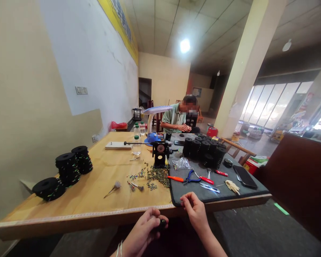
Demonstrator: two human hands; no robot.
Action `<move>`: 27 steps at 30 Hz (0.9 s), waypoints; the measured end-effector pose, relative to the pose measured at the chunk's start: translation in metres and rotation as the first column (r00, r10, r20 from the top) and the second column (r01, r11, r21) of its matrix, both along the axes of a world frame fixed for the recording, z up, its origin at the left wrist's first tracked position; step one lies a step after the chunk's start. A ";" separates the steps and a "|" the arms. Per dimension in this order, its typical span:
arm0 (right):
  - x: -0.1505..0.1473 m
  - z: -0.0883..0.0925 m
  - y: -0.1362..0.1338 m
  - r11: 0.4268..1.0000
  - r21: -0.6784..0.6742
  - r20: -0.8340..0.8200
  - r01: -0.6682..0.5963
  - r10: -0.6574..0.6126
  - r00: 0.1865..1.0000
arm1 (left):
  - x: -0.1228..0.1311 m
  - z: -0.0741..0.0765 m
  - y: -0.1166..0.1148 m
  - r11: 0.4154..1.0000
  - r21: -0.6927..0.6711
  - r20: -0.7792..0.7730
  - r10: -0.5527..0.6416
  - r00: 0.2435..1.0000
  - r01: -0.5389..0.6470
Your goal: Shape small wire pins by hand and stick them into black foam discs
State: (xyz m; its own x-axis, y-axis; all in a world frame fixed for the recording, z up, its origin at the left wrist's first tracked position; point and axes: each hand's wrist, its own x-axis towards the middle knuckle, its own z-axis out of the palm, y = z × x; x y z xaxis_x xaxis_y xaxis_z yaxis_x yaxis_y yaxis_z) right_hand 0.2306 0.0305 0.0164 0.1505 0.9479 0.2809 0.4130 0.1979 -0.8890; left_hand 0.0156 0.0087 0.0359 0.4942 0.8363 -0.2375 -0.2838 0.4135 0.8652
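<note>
Low in front of the table edge, my left hand (149,225) is closed around a small dark rounded object (162,224), whose kind I cannot make out. My right hand (194,208) is raised to its right, thumb and forefinger pinched together; whatever they hold, if anything, is too small to see. Beyond the hands lies a pile of small multicoloured pieces (158,175) on the wood. A black hand-cranked winding machine (159,154) with a long rod stands behind that pile. Blue-handled pliers (190,177) and tweezers (210,188) rest on a dark mat (187,196).
Black spools (66,169) stand in stacks at the left, with more black spools (203,148) at the right. A phone (245,176), a glove (232,187), a desk lamp (151,123) and bottles (136,144) share the table. Another person (176,119) sits opposite.
</note>
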 end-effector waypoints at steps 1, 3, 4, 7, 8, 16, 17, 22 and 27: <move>0.002 0.000 0.005 1.000 0.029 0.089 0.011 -0.014 0.996 | -0.001 0.000 0.000 1.000 0.003 0.014 0.009 1.000 -0.009; 0.005 -0.001 0.014 0.999 0.041 0.235 0.017 -0.026 0.972 | -0.003 0.001 0.000 1.000 0.003 0.044 0.028 0.999 -0.029; 0.005 -0.002 0.019 0.999 0.031 0.283 0.016 -0.024 0.959 | -0.005 0.001 0.000 0.999 0.001 0.062 0.038 0.997 -0.039; 0.003 -0.006 0.029 1.000 0.009 0.346 0.017 -0.019 0.938 | -0.011 0.004 -0.002 0.997 0.000 0.108 0.077 0.991 -0.078; 0.002 -0.006 0.032 1.000 0.009 0.354 0.016 -0.019 0.935 | -0.013 0.005 -0.004 0.996 0.003 0.121 0.090 0.989 -0.091; -0.025 0.005 0.045 0.998 0.003 0.459 -0.067 0.059 0.886 | -0.026 0.005 -0.011 0.989 -0.039 0.223 0.150 0.963 -0.145; -0.030 0.007 0.048 0.996 0.000 0.471 -0.084 0.074 0.879 | -0.027 0.003 -0.010 0.988 -0.047 0.231 0.152 0.961 -0.145; -0.058 0.014 0.066 0.987 -0.023 0.525 -0.156 0.145 0.839 | -0.034 -0.005 -0.008 0.986 -0.079 0.298 0.163 0.941 -0.146; -0.082 0.019 0.081 0.976 -0.044 0.555 -0.214 0.202 0.807 | -0.042 -0.006 -0.011 0.982 -0.073 0.338 0.186 0.922 -0.172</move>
State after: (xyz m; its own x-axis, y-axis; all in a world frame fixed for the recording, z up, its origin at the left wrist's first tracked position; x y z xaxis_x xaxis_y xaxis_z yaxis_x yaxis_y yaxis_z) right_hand 0.1490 0.1114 0.0359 -0.2360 0.9320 0.2750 0.7807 0.3504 -0.5175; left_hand -0.0262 -0.0022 0.0299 0.3945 0.9114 -0.1171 -0.6321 0.3616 0.6853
